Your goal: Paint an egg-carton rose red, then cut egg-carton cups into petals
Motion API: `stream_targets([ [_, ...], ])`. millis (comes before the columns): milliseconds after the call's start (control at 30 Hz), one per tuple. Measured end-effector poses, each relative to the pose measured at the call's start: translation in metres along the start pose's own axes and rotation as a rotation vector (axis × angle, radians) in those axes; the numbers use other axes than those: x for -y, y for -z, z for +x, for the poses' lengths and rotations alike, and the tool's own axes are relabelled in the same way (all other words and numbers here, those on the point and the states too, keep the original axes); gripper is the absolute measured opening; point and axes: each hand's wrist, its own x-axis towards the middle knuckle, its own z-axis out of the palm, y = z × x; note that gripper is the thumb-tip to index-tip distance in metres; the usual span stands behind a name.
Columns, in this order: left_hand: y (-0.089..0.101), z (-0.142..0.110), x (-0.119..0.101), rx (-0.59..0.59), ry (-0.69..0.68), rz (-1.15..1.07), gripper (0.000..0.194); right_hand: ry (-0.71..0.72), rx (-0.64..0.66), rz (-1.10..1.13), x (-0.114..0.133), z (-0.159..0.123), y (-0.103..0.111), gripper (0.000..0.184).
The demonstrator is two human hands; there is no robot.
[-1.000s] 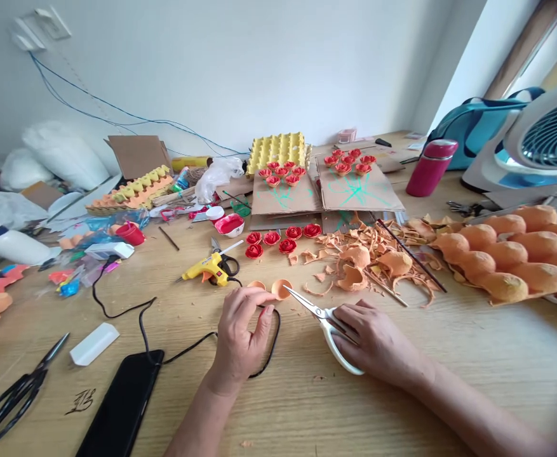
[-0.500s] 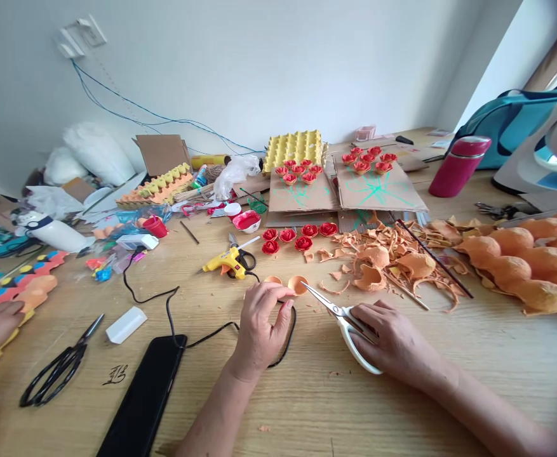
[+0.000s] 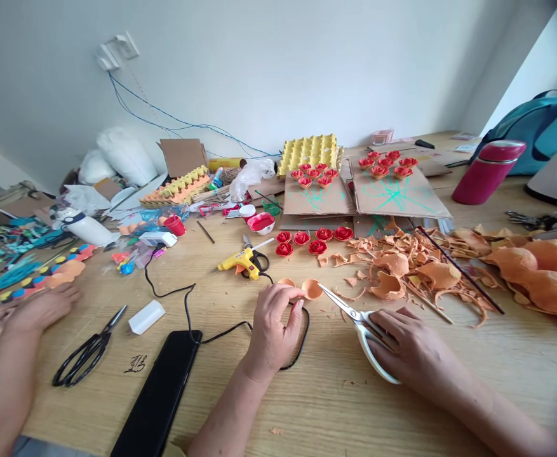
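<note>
My left hand pinches an orange egg-carton cup by its edge, between thumb and forefinger. A second orange cup shows just behind the fingers; whether the hand touches it I cannot tell. My right hand is wrapped round the white handles of a pair of scissors. The scissor tips lie close by the right side of the pinched cup, the blades nearly together. A yellow glue gun rests beyond my left hand, with several red paper roses to its right.
Orange carton scraps and a carton tray lie at the right. Black scissors, a phone and a black cable lie at the left. Another person's hands are at the far left. Cardboard sheets with roses stand behind.
The view has turned a little left, so everything sits farther right. More of the other person's arm shows at the left. My hands keep the same hold on cup and scissors.
</note>
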Motion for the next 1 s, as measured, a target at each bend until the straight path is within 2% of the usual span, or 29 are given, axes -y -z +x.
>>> stream_targets([
  [167,-0.0012,-0.0012,-0.0008,0.032,0.029,0.005,0.015,-0.007,-0.025,-0.06,-0.0026,-0.0007,-0.0011,0.019],
  [500,-0.0045,-0.002,0.0001,0.066,0.072,-0.004,0.016,-0.041,0.009,-0.124,-0.0032,-0.0011,0.0034,0.019],
  [733,-0.0047,-0.0025,0.0011,0.078,0.096,0.011,0.015,0.021,0.022,-0.13,-0.0096,-0.0026,0.002,0.02],
  [867,-0.0048,-0.0017,0.0011,0.079,0.117,0.015,0.016,0.058,0.082,-0.089,-0.0103,-0.0032,0.0019,0.018],
  [1000,-0.0058,-0.0013,0.0026,0.083,0.136,0.01,0.016,0.033,0.126,-0.063,-0.0091,-0.0037,0.0042,0.015],
])
